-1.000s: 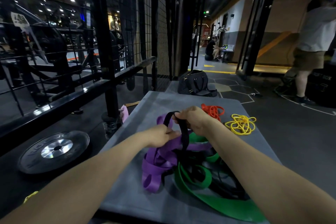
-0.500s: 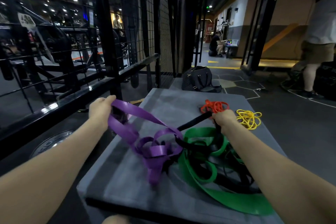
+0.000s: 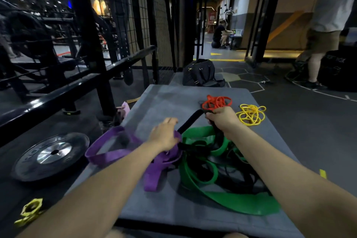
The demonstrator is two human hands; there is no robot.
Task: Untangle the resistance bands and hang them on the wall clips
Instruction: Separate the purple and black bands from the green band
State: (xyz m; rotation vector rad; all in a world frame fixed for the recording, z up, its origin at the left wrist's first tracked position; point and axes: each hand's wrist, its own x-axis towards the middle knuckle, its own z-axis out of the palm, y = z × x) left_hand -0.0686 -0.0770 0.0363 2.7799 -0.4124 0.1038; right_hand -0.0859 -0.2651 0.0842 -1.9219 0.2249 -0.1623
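- Right now the right hand (image 3: 222, 117) grips a black band (image 3: 188, 122), its fingers curled round it, pulling it taut above the tangle.
- Left hand (image 3: 164, 137) rests on the purple band (image 3: 114, 152); whether its fingers pinch it, I cannot tell.
- Green band (image 3: 231, 199) lies knotted with both on the grey table (image 3: 170, 98).
- Orange band (image 3: 217, 101) and yellow band (image 3: 251, 114) sit bunched, apart, beyond the right hand.
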